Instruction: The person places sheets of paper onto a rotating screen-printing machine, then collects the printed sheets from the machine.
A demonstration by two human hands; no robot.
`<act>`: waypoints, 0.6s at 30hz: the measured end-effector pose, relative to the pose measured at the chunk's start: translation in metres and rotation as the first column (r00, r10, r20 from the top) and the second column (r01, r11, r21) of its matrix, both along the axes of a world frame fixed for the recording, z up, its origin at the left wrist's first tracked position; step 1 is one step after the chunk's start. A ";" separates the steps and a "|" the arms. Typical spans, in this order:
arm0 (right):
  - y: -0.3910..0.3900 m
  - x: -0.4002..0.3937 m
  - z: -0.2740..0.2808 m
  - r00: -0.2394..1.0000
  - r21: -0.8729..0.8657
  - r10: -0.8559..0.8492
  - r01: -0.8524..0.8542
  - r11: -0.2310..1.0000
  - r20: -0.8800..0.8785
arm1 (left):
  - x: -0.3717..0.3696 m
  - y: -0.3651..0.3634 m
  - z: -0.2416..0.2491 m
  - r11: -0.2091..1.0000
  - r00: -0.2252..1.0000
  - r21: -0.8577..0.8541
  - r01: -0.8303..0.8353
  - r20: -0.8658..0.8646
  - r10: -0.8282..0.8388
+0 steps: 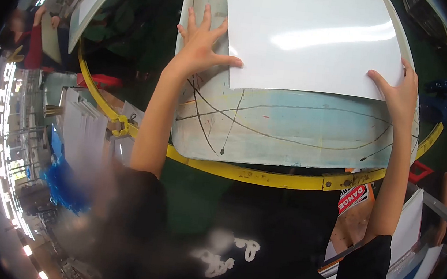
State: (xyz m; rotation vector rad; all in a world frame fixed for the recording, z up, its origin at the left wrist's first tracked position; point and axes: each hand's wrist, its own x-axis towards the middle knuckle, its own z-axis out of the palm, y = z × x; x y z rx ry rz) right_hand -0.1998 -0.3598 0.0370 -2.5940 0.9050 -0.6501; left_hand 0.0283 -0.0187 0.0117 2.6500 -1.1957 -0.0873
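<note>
A thin white sheet (302, 50), smooth and glossy enough to throw back a bright streak of light, lies flat between the 2 hands, on a pale board (276, 152) that shows most widely on the near side of the grip. The board has rounded near corners and a scuffed, bluish-grey surface crossed by dark, hair-thin to cord-thick curving lines. The left hand (203, 46) is splayed, its fingers fanned apart over the board and pointing away from the body, its thumb stretched sideways onto the sheet's left edge; it is not closed on anything. The right hand (399, 93) cups the opposite edge, thumb laid on the glossy face and fingers extended along the side; thumb and fingers stand apart, but I cannot tell whether any fingertip pinches the sheet from below. Both bare forearms reach forward from black short sleeves, wrists wide apart. Nearer the body than both hands, a curved yellow rail (252, 175), chipped along its band, runs past the board's near edge. Below the right hand is a red-and-white label reading "DANGE" (352, 199); beyond the left forearm, on its outer side, stand upright white panels (84, 131).
</note>
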 end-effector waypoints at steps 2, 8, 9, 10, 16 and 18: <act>-0.003 0.000 -0.004 1.000 0.001 -0.006 0.006 1.000 -0.026 | -0.001 0.000 0.001 1.000 1.000 0.002 -0.003 0.007 0.003; -0.002 0.001 -0.006 0.999 -0.003 0.000 0.000 1.000 -0.042 | 0.001 0.002 -0.005 1.000 1.000 0.013 -0.011 -0.003 0.011; -0.001 0.002 -0.005 0.999 -0.004 0.003 -0.003 1.000 -0.045 | 0.001 0.003 -0.007 1.000 1.000 0.021 -0.015 0.002 0.015; 0.000 0.002 -0.003 0.999 -0.005 0.005 -0.005 1.000 -0.048 | 0.001 0.004 -0.010 1.000 1.000 0.017 -0.017 -0.001 0.017; 0.004 0.002 -0.004 0.997 -0.002 -0.011 0.010 1.000 -0.071 | 0.002 0.003 -0.014 0.999 0.999 0.017 -0.034 0.020 0.034; 0.004 0.003 -0.007 0.997 -0.005 -0.011 0.011 1.000 -0.077 | -0.001 0.003 -0.011 0.999 0.999 0.012 -0.042 0.022 0.041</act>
